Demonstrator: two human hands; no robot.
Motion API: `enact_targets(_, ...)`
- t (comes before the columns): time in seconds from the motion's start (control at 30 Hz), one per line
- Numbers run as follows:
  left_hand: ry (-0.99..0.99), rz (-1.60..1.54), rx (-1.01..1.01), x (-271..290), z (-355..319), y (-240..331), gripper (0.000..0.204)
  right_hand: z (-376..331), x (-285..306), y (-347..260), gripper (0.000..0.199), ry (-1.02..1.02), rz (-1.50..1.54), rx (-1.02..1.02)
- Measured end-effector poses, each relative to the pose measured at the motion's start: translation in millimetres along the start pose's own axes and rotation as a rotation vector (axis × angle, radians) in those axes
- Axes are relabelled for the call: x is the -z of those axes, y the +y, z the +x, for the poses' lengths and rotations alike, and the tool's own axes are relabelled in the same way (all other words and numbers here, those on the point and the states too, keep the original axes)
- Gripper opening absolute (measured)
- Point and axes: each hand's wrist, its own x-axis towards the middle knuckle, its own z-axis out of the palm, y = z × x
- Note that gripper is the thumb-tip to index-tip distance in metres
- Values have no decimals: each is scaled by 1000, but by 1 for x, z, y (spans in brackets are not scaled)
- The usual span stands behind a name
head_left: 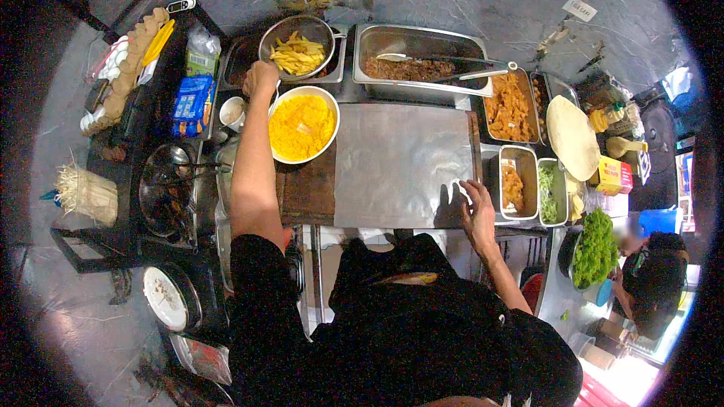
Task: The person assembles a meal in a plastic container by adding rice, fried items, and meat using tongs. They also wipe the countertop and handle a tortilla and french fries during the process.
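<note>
My left hand (pixel 260 78) reaches forward and is closed around the rim or handle of a metal strainer bowl of fries (pixel 297 49), just behind a white bowl of yellow rice (pixel 302 126). My right hand (pixel 477 207) rests with fingers spread on the near right corner of a sheet of foil (pixel 400 162) laid on a wooden board (pixel 305 188). It holds nothing.
Steel pans hold minced meat with tongs (pixel 422 60), fried pieces (pixel 509 109), more fried bits (pixel 516 181) and chopped greens (pixel 548 192). Flat tortillas (pixel 572 136) and a lettuce bowl (pixel 596 249) sit right. A pot (pixel 170 188), snack packets (pixel 192 102) stand left. Another person (pixel 656 279) crouches at right.
</note>
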Motion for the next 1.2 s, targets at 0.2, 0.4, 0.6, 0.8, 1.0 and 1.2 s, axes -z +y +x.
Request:
enact_targets(0.2,36,-308,-7,10,-7,10,39,15,-2,-8,47,-4,8,25)
enact_targets(0.4,107,-652,-81,51,-41,28,32,60,30,-61,46,136,-62,299)
enact_targets(0.6,-23,-980,-319,83,-165,28,23,107,71,-195,45,134,161,586)
enact_targets(0.8,-293,-923,-214,52,-317,16,36,103,17,-187,90,-25,-432,500)
enact_targets(1.0,-458,-876,-1,6,-376,-23,39,47,-62,-132,86,-321,-447,413)
enact_targets(1.2,-532,-866,92,-16,-396,-55,39,14,-95,-118,63,-401,-390,412)
